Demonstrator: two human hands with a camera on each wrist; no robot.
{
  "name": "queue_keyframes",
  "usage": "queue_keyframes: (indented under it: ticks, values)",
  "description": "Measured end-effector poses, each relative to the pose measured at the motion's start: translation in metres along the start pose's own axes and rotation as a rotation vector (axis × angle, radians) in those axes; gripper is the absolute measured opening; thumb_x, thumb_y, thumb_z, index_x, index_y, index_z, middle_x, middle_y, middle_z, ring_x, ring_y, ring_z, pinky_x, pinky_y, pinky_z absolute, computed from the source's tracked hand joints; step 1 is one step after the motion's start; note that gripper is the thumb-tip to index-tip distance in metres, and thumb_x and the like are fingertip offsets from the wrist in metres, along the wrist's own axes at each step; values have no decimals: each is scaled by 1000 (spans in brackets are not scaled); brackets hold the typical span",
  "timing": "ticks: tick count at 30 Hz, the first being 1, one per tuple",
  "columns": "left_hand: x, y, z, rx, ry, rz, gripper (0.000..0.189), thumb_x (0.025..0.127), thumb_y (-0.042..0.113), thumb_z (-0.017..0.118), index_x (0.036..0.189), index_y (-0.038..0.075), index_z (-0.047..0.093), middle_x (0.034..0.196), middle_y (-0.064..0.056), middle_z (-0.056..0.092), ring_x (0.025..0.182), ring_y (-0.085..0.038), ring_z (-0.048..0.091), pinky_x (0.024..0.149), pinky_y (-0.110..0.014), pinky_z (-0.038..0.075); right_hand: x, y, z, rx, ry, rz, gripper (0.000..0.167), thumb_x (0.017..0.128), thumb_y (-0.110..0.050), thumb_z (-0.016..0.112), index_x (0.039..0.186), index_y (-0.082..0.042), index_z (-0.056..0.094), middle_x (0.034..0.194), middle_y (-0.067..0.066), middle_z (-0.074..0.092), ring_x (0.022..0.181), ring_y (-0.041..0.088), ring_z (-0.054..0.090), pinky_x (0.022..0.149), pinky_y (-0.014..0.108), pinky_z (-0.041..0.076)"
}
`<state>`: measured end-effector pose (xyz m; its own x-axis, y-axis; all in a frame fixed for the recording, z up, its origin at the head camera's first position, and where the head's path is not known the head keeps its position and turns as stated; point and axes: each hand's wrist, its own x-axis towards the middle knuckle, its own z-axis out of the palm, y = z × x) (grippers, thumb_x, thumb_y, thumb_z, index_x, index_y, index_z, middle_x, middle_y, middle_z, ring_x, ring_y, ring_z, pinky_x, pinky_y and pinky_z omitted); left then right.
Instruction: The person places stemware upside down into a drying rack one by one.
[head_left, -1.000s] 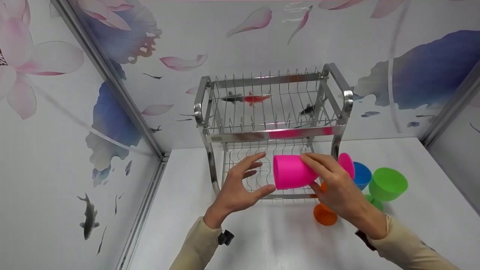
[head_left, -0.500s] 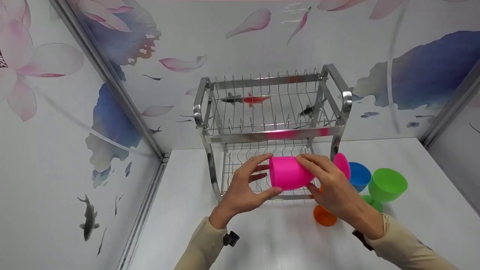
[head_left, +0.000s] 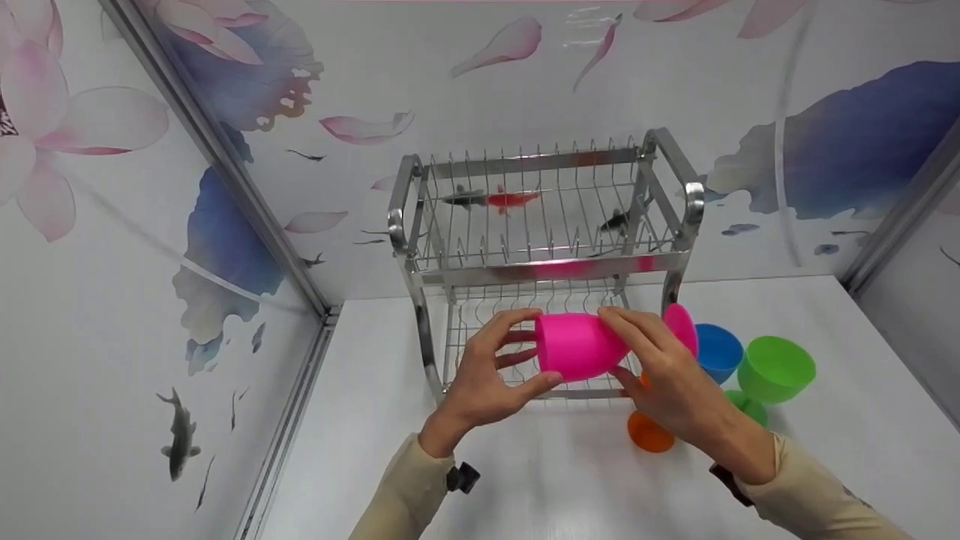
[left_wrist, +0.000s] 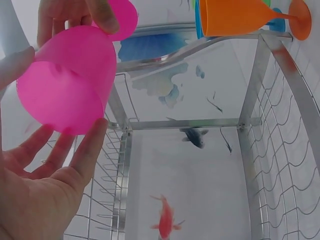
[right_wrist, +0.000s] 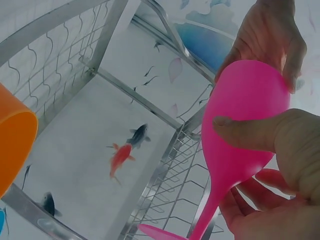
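A pink plastic goblet [head_left: 577, 346] lies sideways in the air in front of the rack, its open mouth to the left and its round foot [head_left: 681, 330] to the right. My right hand [head_left: 679, 386] grips the bowl near the stem, thumb on one side and fingers on the other, as the right wrist view shows. Around the rim, my left hand [head_left: 484, 375] holds on with thumb and fingertips; in the left wrist view its fingers [left_wrist: 90, 150] touch the bowl's edge. Part of the stem is hidden behind my right hand in the head view.
A two-tier metal dish rack [head_left: 551, 270] stands behind the hands against a patterned wall. To the right on the white table are a green goblet [head_left: 776, 369], a blue goblet [head_left: 718, 352] and an orange goblet [head_left: 651, 431], the last partly covered by my right hand.
My left hand has moved right and up to the goblet's rim and taken hold of it. The pink goblet and right hand have shifted slightly left.
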<state>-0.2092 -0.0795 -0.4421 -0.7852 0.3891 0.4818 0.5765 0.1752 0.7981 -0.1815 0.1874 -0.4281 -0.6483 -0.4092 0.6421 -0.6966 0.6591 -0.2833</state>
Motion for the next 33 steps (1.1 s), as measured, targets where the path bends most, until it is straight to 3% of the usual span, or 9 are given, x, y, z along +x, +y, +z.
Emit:
queue_keyframes:
  ticks: [3, 7, 10, 13, 17, 23, 27, 33]
  values:
    - [-1, 0, -3, 3, 15, -14, 74, 86, 32, 88, 149, 14, 54, 145, -3, 61, 124, -24, 70, 92, -34, 65, -3, 1, -3, 6, 66, -59, 92, 66, 8, 98, 149, -4, 59, 143, 17, 62, 133, 34, 59, 90, 35, 67]
    - [-3, 0, -6, 5, 30, -42, 73, 84, 30, 88, 147, 16, 53, 143, -1, 61, 122, -23, 70, 92, -34, 66, -15, 1, -1, 66, 179, -108, 49, 97, -19, 80, 141, -2, 66, 138, 17, 65, 128, 28, 62, 103, 16, 54]
    - [-4, 0, -8, 0, 37, -51, 74, 83, 28, 88, 146, 15, 52, 142, -1, 60, 120, -23, 70, 92, -33, 66, -26, 2, 6, 119, 250, -91, 46, 107, -41, 65, 131, -2, 71, 128, 15, 69, 121, 22, 65, 105, 9, 49]
    - [-3, 0, -10, -2, 45, -52, 74, 82, 28, 87, 145, 14, 51, 140, -2, 60, 118, -23, 70, 91, -33, 66, -36, 2, 16, 193, 293, -10, 34, 97, -22, 81, 125, -3, 74, 120, 12, 72, 114, 14, 67, 101, 9, 52]
    - [-2, 1, -10, -11, 43, -49, 74, 81, 29, 86, 144, 13, 50, 139, -2, 60, 118, -24, 69, 90, -33, 67, -42, -1, 29, 444, 284, 197, 52, 81, 12, 86, 128, -4, 71, 119, 14, 72, 112, 14, 70, 95, 15, 59]
    - [-3, 2, -9, -24, 29, -49, 74, 82, 29, 85, 145, 12, 49, 141, -3, 59, 118, -25, 69, 91, -35, 66, -36, -5, 42, 916, 255, 570, 58, 94, 10, 73, 148, -2, 57, 140, 6, 68, 126, 18, 70, 97, 29, 63]
    - [-4, 2, -8, -11, 24, -60, 75, 82, 29, 86, 145, 12, 49, 142, -3, 59, 120, -24, 69, 91, -33, 66, -30, -3, 46, 1183, 266, 636, 57, 102, 9, 62, 155, -5, 48, 148, 2, 61, 137, 20, 62, 102, 33, 61]
    - [-3, 4, -6, -8, 15, -59, 74, 82, 30, 86, 145, 12, 50, 141, -3, 59, 120, -24, 69, 91, -38, 67, -26, -5, 49, 1381, 275, 604, 54, 107, 4, 55, 157, -15, 49, 149, 1, 59, 143, 21, 53, 108, 34, 58]
